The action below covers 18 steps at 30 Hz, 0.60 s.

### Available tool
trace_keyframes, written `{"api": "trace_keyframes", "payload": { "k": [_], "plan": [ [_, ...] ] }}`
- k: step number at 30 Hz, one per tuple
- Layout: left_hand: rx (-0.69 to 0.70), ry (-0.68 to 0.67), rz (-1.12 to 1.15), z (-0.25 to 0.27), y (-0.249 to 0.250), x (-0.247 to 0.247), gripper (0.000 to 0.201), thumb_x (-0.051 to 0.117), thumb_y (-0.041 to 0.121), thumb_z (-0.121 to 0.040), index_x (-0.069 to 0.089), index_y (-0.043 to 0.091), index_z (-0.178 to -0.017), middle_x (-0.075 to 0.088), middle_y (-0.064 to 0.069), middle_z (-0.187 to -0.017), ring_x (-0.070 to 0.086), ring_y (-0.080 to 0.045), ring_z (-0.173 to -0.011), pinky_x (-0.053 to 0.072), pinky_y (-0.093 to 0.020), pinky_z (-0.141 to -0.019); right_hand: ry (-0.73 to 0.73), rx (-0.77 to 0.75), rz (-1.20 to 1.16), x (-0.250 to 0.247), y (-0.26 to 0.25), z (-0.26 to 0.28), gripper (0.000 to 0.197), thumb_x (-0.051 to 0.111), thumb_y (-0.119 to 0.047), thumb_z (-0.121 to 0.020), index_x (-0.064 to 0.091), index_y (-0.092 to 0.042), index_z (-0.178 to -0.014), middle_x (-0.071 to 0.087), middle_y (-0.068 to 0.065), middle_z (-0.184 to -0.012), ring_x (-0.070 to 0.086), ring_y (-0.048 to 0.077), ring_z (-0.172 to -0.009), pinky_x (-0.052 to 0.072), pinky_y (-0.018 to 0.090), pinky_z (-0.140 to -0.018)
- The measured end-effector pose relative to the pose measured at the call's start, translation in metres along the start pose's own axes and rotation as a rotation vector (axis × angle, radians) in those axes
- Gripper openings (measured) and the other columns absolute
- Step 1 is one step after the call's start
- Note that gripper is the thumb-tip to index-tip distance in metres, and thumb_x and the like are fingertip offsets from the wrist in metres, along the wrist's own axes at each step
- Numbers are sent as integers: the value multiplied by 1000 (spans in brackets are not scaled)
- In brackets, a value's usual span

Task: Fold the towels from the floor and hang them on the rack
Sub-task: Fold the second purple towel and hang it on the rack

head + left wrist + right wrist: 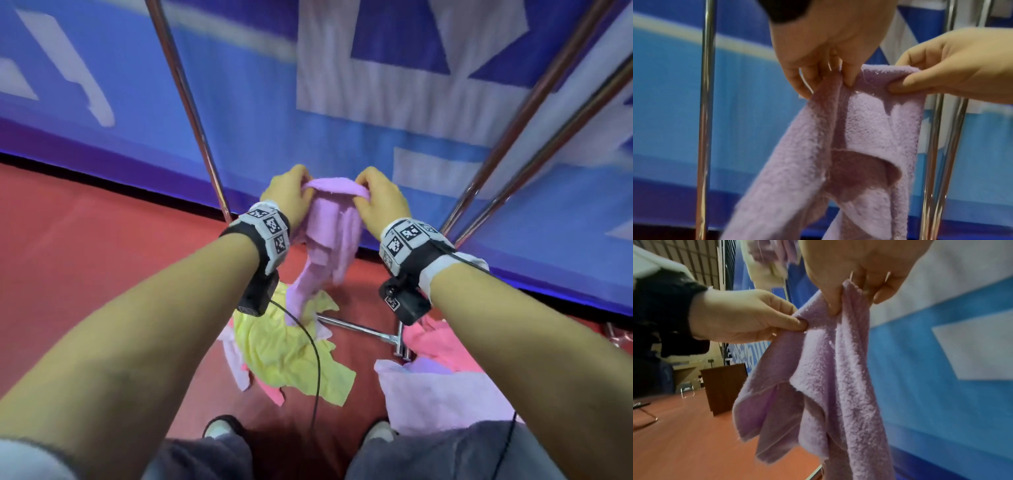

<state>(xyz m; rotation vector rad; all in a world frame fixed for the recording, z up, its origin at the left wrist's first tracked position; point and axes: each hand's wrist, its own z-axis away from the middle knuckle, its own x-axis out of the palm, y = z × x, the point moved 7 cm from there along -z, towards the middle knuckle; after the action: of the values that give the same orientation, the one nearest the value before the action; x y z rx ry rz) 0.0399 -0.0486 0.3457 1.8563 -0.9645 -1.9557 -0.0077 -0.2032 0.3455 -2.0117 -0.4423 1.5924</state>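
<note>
Lilac towel hangs in mid-air between a person's two hands, above the red floor. Left hand pinches one end of its upper edge between thumb and fingers; right hand pinches the other end, a short span of cloth bridging the two grips. Below the grip, the rest droops in loose folds toward a yellow towel and pink towel lying on the floor. Steel rack poles stand behind the hands.

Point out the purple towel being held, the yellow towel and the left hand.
purple towel (334, 236): head view, on the hanging middle of the cloth.
yellow towel (284, 353): head view, on its crumpled middle on the floor.
left hand (289, 195): head view, on the back of the hand.
</note>
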Motion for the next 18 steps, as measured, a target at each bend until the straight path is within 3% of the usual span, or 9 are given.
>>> {"api": "trace_keyframes", "payload": {
  "k": [3,6,8,12,18],
  "plan": [
    [69,77,-101,9,32,-31,27,43,23,-95,61,5,-101,55,-18,-111,53,-33,-103,39,-34,-80,94,-84,36,-43,-23,5,19,49,-17,-92,62,-10,-103,62,12,-106,56,34,-98,38,37,-82],
    [112,136,-72,18,57,-54,26,40,21,-96,60,7,-104,61,-17,-107,54,-35,-101,42,-36,-81,183,-143,-40,-79,-42,12,24,49,-18,-94,64,-11,-110,64,12,-110,57,32,-103,41,40,-91],
    [144,173,-21,23,74,-68,25,39,20,-96,58,9,-108,63,-16,-106,55,-35,-101,45,-37,-84,208,-138,-106,-99,-51,18,23,47,-22,-95,63,-15,-110,65,12,-108,58,34,-102,44,44,-91],
    [201,260,-251,29,113,-98,28,39,23,-97,59,12,-113,56,-14,-113,51,-33,-106,38,-37,-81,174,-67,-100,-125,-61,25,23,41,-32,-97,57,-23,-110,66,14,-102,57,37,-96,46,42,-84],
    [123,305,-228,39,137,-115,28,47,30,-94,43,13,-115,63,-12,-102,58,-35,-93,38,-35,-71,306,-7,-227,-161,-71,18,11,59,-24,-85,67,-16,-86,65,7,-81,59,30,-88,48,42,-83]
  ]
}}
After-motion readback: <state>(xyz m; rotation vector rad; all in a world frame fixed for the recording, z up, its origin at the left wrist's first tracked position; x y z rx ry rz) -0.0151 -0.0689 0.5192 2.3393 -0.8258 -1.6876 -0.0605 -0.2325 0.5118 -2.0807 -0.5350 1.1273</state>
